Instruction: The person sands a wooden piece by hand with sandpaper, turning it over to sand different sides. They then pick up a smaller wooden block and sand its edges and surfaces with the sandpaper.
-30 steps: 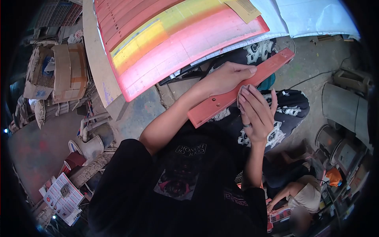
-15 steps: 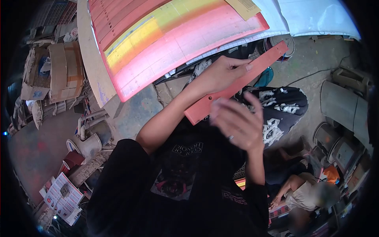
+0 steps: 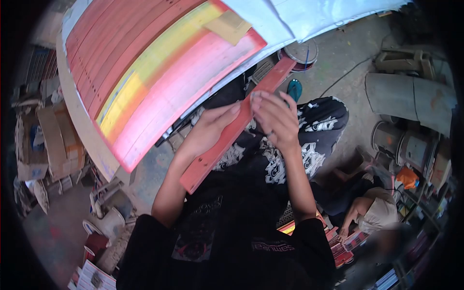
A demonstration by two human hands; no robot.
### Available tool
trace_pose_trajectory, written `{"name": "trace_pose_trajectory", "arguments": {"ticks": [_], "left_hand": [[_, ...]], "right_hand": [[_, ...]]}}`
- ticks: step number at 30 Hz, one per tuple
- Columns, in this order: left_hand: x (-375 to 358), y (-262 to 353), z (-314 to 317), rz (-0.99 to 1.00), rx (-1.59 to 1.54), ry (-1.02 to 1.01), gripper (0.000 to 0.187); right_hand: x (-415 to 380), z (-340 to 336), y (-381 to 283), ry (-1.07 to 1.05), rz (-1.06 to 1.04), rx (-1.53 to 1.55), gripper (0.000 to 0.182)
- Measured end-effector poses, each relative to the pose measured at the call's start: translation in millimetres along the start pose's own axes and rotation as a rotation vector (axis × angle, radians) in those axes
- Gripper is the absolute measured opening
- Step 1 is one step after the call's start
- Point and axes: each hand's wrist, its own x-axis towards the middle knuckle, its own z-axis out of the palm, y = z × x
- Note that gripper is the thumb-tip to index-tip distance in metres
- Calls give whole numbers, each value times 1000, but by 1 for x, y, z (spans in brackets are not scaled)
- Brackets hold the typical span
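Observation:
A long red wooden strip (image 3: 227,137) with small holes near its lower end slants across my lap. My left hand (image 3: 209,130) holds the strip by its left edge, the thumb lying on its upper face. On the other side, my right hand (image 3: 276,117) is at the strip's right edge, its fingers bent over the middle of it; what is under the fingertips, if anything, is hidden. Beyond the hands lies a large board (image 3: 179,79) painted red, pink and yellow, with a piece of brown sandpaper or card (image 3: 228,27) on it.
Cardboard boxes (image 3: 60,140) stand at the left. A round container (image 3: 300,52) is near the strip's far end, with a teal sandal (image 3: 294,90) beside it. Another person (image 3: 374,212) sits at the lower right. Buckets (image 3: 386,140) stand at the right.
The strip has moved left and down in view and stands steeper. My right hand has shifted up along it, from near its lower end to its middle. My left hand has moved lower along it.

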Motion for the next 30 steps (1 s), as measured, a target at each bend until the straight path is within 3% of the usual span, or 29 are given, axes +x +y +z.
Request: {"name": "trace_pose_trajectory", "arguments": {"ticks": [4,6,8,10,13,17,18,21,23,24,27,30], "left_hand": [[-27,21,-2,-161,8,62,42],[-35,14,-6,-141,-7,58,41],[-37,2,-10,-91,31,46,43],[-43,12,-9,-204,67,-60,47],[-47,5,-5,-47,-129,-327,75],[-43,7,17,7,-87,-468,83],[-42,4,21,4,-122,-506,81],[-37,-7,34,90,-63,-529,74],[-35,-15,33,76,27,-563,73],[-34,-16,33,74,72,-571,72],[-28,-12,38,163,218,-578,71],[-22,-1,53,285,281,-508,56]], "right_hand": [[6,-3,52,-24,50,-24,30],[9,-4,74,-14,87,-1,29],[6,-4,91,50,223,-1,27],[-1,-11,99,99,340,-58,27],[-14,-27,85,366,854,129,32],[-25,-55,63,759,954,718,28],[-41,-66,62,728,914,992,28],[-8,-101,10,749,693,1223,50],[-6,-105,-5,768,680,1217,59],[-3,-112,-12,736,655,1149,51],[-1,-125,-21,604,764,746,71],[9,-135,-33,652,687,737,47]]}}
